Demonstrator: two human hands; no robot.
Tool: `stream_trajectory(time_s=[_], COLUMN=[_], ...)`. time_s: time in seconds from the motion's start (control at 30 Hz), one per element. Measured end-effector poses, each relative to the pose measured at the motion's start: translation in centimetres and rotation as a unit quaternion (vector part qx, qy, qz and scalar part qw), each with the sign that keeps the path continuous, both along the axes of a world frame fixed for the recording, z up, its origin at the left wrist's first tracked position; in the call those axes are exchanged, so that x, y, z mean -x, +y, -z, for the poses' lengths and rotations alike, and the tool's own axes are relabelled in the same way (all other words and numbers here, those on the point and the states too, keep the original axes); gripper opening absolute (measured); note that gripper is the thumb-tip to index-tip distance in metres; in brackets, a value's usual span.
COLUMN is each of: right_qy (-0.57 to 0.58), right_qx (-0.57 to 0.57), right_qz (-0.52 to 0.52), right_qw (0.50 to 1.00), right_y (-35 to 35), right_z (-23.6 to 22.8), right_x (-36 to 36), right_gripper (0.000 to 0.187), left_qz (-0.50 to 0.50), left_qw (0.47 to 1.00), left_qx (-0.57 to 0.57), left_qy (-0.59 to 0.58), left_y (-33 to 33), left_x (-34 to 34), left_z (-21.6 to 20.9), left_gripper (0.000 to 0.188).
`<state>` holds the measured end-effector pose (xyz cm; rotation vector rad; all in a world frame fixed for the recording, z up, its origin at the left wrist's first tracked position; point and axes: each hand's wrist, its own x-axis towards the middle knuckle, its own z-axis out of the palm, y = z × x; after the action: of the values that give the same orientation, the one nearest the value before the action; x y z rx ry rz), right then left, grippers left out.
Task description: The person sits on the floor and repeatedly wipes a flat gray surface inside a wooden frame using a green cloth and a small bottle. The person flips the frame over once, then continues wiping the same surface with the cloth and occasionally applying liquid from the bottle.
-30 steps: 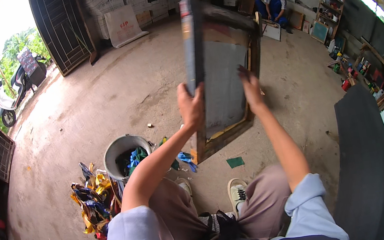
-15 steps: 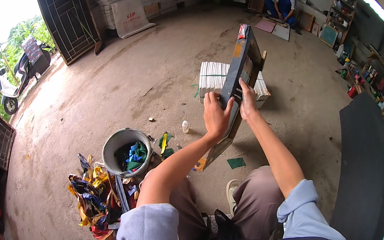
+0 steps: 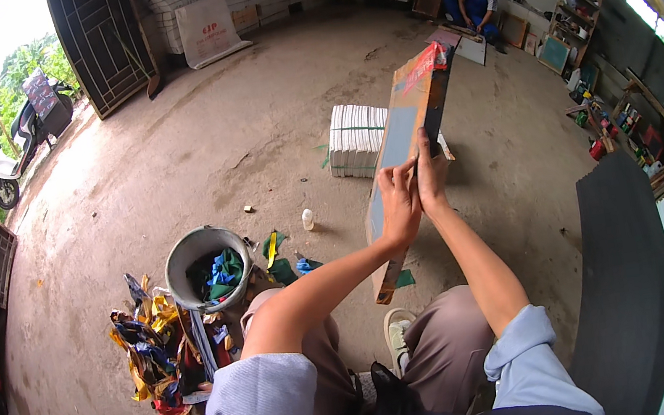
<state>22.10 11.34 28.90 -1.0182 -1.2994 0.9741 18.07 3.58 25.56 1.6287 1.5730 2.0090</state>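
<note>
Both hands hold a wooden-edged frame with a grey panel, tilted up in front of me. Red tape covers its upper corner, and its dark narrow side faces right. My left hand is closed at the middle of the near edge, fingertips bent against it. Close beside it, my right hand grips the same edge, thumb pointing up along the side. Behind the frame lies a white stacked bundle tied with green string, partly hidden by it. A scrap of green cloth is on the floor below the frame.
A grey bucket of cloth scraps stands at left, beside a heap of coloured scraps. A small pale bottle stands nearby. A dark board is at right. Another person sits at the far right.
The frame has turned so its broad grey face shows instead of its dark side. My left hand has shifted right and lower, closer to my right hand. The view has moved slightly.
</note>
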Motion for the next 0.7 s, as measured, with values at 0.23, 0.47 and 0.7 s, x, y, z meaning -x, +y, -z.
stream_trajectory(time_s=[0.23, 0.47, 0.7], right_qy=[0.076, 0.053, -0.020], right_qx=[0.036, 0.027, 0.041], right_qz=[-0.111, -0.216, -0.101], right_qw=[0.990, 0.975, 0.994], right_y=[2.9, 2.6, 3.5], right_z=[-0.5, -2.9, -1.1], right_x=[-7.2, -16.5, -18.4], right_gripper=[0.078, 0.091, 0.082], left_qz=[-0.078, -0.145, 0.036], left_qw=[0.996, 0.962, 0.914], left_qx=[0.036, 0.225, 0.195], left_qy=[0.018, -0.055, -0.355], left_y=[1.5, 3.0, 2.3], left_x=[5.2, 14.8, 15.6], left_z=[-0.4, 2.8, 0.0], left_gripper=[0.025, 0.076, 0.098])
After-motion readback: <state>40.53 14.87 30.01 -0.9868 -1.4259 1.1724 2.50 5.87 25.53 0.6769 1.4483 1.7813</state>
